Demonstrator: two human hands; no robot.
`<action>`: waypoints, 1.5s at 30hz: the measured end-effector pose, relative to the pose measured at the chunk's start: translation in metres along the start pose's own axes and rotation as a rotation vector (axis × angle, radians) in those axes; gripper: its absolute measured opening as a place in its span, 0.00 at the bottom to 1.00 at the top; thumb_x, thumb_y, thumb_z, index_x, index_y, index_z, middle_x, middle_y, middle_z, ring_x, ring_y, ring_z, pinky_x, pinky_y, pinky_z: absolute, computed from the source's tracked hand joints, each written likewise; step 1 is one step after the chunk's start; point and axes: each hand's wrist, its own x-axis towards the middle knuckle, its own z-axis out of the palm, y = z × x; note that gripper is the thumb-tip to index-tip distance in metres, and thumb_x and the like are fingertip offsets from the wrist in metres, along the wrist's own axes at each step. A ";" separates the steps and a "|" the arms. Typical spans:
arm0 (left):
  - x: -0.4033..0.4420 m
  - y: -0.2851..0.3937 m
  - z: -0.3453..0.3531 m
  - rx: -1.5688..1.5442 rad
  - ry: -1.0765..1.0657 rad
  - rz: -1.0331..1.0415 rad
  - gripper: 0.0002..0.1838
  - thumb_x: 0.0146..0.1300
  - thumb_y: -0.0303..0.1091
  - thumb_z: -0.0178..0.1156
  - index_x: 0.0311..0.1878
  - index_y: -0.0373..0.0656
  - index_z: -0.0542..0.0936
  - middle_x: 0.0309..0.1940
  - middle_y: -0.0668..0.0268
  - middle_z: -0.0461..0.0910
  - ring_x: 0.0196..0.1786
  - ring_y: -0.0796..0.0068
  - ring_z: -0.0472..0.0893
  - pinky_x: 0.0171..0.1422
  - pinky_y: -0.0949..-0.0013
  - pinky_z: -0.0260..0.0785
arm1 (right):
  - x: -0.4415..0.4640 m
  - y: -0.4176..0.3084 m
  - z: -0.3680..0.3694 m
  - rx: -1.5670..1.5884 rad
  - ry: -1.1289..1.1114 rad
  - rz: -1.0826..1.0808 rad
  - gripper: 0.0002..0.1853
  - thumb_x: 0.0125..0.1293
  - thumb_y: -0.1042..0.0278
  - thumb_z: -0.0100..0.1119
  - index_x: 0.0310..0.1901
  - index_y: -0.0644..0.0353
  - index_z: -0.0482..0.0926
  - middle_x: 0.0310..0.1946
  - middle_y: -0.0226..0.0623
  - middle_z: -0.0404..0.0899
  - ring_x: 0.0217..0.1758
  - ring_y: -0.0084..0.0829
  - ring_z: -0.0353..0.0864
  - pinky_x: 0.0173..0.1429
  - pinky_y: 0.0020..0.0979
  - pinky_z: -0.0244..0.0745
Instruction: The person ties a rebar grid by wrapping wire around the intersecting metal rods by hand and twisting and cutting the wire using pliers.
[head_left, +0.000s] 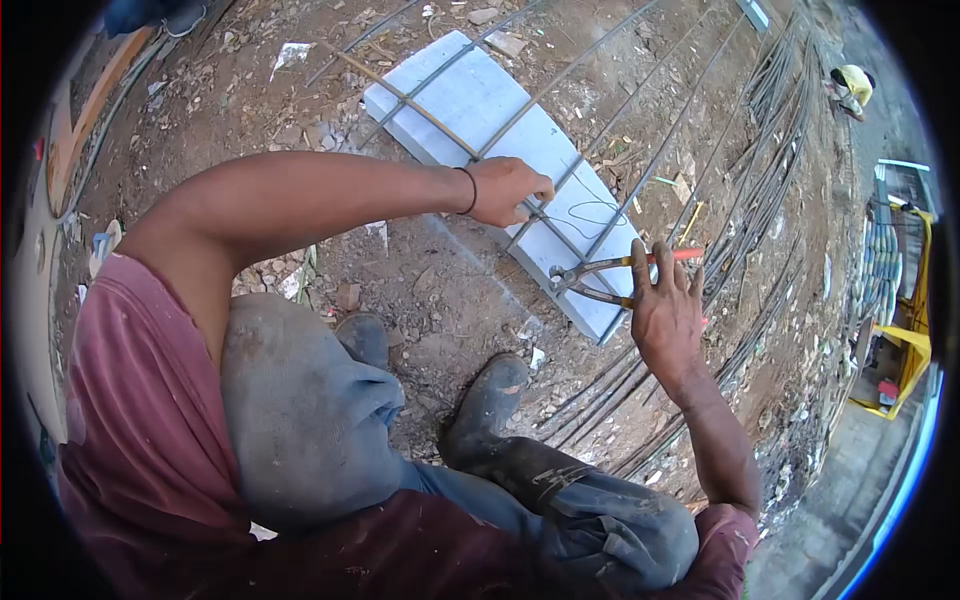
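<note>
- Currently, the right hand point(668, 315) is gripping pincers point(570, 278) near the slab's point(490, 95) lower right corner.
- Left hand point(507, 190) is curling narrowly by a rod point(572, 172); hold unclear.

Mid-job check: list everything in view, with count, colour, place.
Slab: 1, pale grey, upper middle
Bar grid: several bars, grey-brown, across the slab
Wire: count unclear, dark, over the slab
Pincers: 1, red and yellowish, at slab's right end
Loose rods: many, dark, right of slab
Timber: 1, orange-brown, upper left
Person: 1, yellow top, upper right
Frame: 1, yellow, far right
Shoe: 1, greyish, top left edge
Ground: 1, brown, all around
Wristband: 1, dark, left wrist
Boots: 2, grey, below the slab
Trousers: 1 pair, grey-blue, lower middle
Shirt: 1, maroon, lower left
Left hand: 1, bare, at a bar crossing
Right hand: 1, bare, on the pincers
</note>
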 end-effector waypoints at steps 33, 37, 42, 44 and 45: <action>0.013 -0.004 0.022 0.027 0.076 -0.235 0.14 0.54 0.29 0.68 0.43 0.56 0.94 0.43 0.61 0.91 0.50 0.60 0.88 0.61 0.58 0.69 | 0.083 -0.047 -0.006 -0.579 0.081 0.067 0.32 0.74 0.70 0.49 0.79 0.63 0.61 0.71 0.53 0.65 0.71 0.50 0.70 0.74 0.87 0.42; 0.016 -0.006 0.022 0.063 0.069 -0.250 0.15 0.53 0.29 0.68 0.43 0.56 0.94 0.41 0.60 0.91 0.49 0.59 0.89 0.60 0.58 0.68 | 0.086 -0.054 -0.014 -0.593 0.164 0.008 0.33 0.74 0.70 0.50 0.79 0.59 0.60 0.71 0.49 0.64 0.72 0.48 0.69 0.74 0.87 0.42; 0.019 -0.007 0.022 0.053 0.063 -0.255 0.11 0.53 0.29 0.66 0.40 0.48 0.92 0.41 0.55 0.91 0.49 0.57 0.89 0.58 0.56 0.69 | 0.088 -0.048 -0.008 -0.592 0.185 -0.015 0.36 0.74 0.67 0.51 0.82 0.58 0.56 0.73 0.50 0.58 0.74 0.51 0.64 0.75 0.87 0.43; 0.020 -0.007 0.024 0.084 0.056 -0.280 0.15 0.53 0.28 0.67 0.42 0.57 0.94 0.40 0.60 0.91 0.47 0.60 0.89 0.58 0.59 0.68 | 0.086 -0.039 0.004 -0.585 0.187 -0.005 0.36 0.73 0.68 0.51 0.81 0.59 0.56 0.72 0.50 0.59 0.74 0.51 0.65 0.76 0.86 0.42; 0.020 -0.007 0.023 0.075 0.057 -0.282 0.15 0.53 0.28 0.67 0.42 0.57 0.94 0.40 0.60 0.91 0.47 0.60 0.89 0.57 0.60 0.68 | 0.086 -0.039 0.004 -0.577 0.190 0.008 0.36 0.73 0.68 0.51 0.81 0.59 0.56 0.70 0.51 0.60 0.74 0.52 0.66 0.76 0.85 0.42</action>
